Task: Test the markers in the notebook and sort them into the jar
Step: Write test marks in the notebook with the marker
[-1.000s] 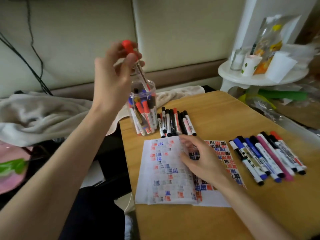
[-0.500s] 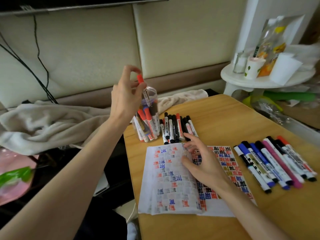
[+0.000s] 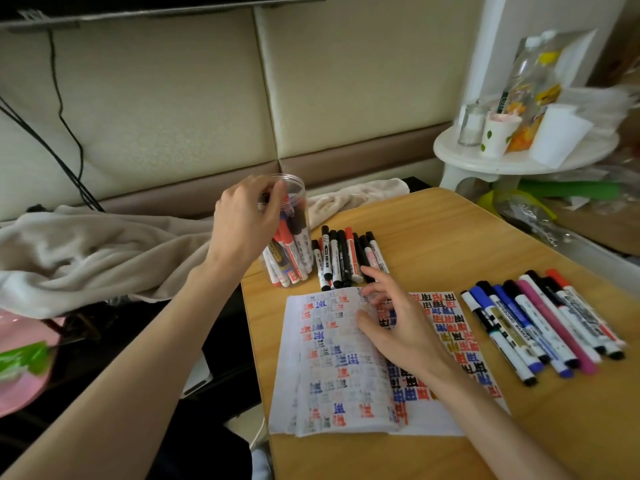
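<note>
Over the mouth of the jar [image 3: 298, 220] the left hand [image 3: 246, 220] is held curled, its grip hidden; the right hand [image 3: 401, 330] is laid spread on the notebook [image 3: 329, 368].

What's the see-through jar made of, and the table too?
The jar looks like clear, shiny plastic: you can see the markers through its wall, though glass isn't ruled out. The table looks like light wood or wood-look laminate, smooth, with grain lines showing.
</note>
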`<control>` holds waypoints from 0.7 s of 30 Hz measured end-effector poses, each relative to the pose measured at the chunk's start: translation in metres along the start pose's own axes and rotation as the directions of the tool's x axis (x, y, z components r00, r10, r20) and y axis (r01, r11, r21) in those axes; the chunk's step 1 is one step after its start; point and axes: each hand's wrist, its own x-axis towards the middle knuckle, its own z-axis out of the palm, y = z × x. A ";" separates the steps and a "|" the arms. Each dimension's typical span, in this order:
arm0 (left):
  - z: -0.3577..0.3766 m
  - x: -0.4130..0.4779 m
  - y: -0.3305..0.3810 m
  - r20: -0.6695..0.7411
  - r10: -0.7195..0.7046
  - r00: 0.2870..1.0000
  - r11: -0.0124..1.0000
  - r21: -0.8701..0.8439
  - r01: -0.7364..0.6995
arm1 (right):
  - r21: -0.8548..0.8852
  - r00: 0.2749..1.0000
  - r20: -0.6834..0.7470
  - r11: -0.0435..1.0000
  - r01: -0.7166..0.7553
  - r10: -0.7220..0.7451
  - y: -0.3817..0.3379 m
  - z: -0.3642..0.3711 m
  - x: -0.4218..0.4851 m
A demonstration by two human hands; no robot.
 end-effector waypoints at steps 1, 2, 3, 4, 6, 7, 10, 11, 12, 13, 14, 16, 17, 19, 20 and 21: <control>0.002 -0.001 -0.001 0.027 0.033 0.999 0.999 0.012 -0.033 | 0.002 1.000 -0.002 1.000 0.003 -0.003 0.001 0.000 0.000; 0.005 -0.001 -0.004 0.063 0.062 0.996 0.997 0.049 -0.065 | 0.004 1.000 -0.002 1.000 0.003 -0.003 0.001 0.001 0.000; 0.008 -0.002 -0.006 0.098 0.082 0.992 0.990 0.109 -0.093 | 0.003 1.000 -0.001 1.000 0.001 -0.001 0.002 0.001 0.000; 0.011 -0.001 -0.008 0.127 0.086 0.988 0.980 0.170 -0.107 | 0.002 1.000 -0.001 1.000 -0.001 0.001 0.001 0.001 0.000; 0.014 0.002 -0.011 0.173 0.065 0.983 0.968 0.229 -0.104 | 0.002 1.000 -0.004 1.000 0.000 0.000 0.001 0.001 0.000; 0.015 0.003 -0.010 0.187 0.053 0.981 0.968 0.232 -0.097 | 0.005 1.000 -0.007 1.000 0.003 -0.003 0.001 0.001 -0.001; 0.014 -0.009 0.004 0.100 0.046 0.994 0.980 0.188 -0.064 | 0.024 1.000 -0.006 1.000 -0.008 0.008 -0.001 -0.001 -0.001; 0.012 -0.019 0.013 0.012 0.068 0.998 0.987 0.147 -0.069 | 0.030 1.000 -0.008 1.000 -0.009 0.010 -0.002 -0.002 -0.001; 0.010 -0.032 0.023 -0.088 0.100 0.991 0.991 0.101 -0.091 | 0.036 1.000 -0.012 0.999 -0.008 0.008 -0.003 -0.004 -0.001; 0.012 -0.049 0.034 -0.162 0.121 0.979 0.992 0.053 -0.114 | 0.039 1.000 -0.021 0.999 -0.006 0.007 -0.002 -0.005 -0.001; 0.015 -0.067 0.044 -0.182 0.120 0.976 0.992 -0.007 -0.123 | 0.040 0.999 -0.034 0.999 -0.009 0.010 -0.001 -0.007 0.000; 0.024 -0.101 0.062 -0.034 0.051 0.998 0.979 -0.198 -0.057 | 0.039 0.997 -0.069 0.999 -0.035 0.037 0.000 -0.012 0.004; 0.030 -0.114 0.069 0.101 -0.001 0.995 0.954 -0.299 0.031 | 0.030 0.994 -0.093 0.998 -0.048 0.050 -0.001 -0.016 0.007; 0.044 -0.133 0.079 0.331 -0.049 0.942 0.889 -0.417 0.193 | -0.002 0.988 -0.139 0.998 -0.066 0.065 0.001 -0.022 0.015; 0.051 -0.139 0.080 0.384 -0.036 0.923 0.882 -0.422 0.210 | -0.024 0.985 -0.157 0.997 -0.073 0.068 0.002 -0.024 0.019; 0.057 -0.143 0.080 0.412 -0.015 0.911 0.892 -0.406 0.198 | -0.057 0.982 -0.175 0.995 -0.077 0.066 0.004 -0.025 0.023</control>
